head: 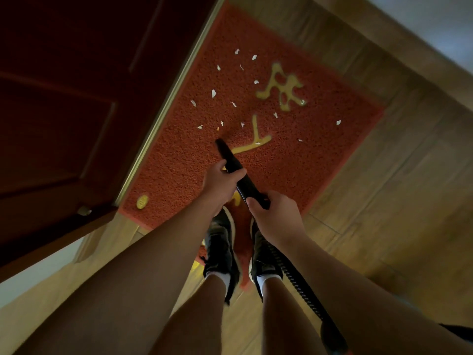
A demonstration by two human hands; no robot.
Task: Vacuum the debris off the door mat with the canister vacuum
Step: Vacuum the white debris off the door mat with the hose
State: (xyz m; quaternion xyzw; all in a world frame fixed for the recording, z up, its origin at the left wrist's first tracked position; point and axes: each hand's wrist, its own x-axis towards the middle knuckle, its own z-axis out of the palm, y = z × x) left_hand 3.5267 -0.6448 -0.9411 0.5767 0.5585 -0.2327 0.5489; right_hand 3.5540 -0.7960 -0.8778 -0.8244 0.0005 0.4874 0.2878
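Gripping the vacuum nozzle (228,155), both hands aim at debris (213,93) on the mat (320,119).

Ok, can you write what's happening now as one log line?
left hand: grips nozzle | right hand: grips hose | nozzle tip: aimed at mat | scraps: scattered on mat ahead

The right hand (276,216) covers the join between the black wand (226,152) and the ribbed hose (294,278). The left hand (221,183) hides a stretch of the wand further forward. Behind the right wrist the hose runs off the bottom edge beside a dark blurred lump (332,336), which may be the canister. Ahead of the left hand, the wand tip may touch the mat (179,162) or hover. The white scraps (213,93) beyond are too small to identify.
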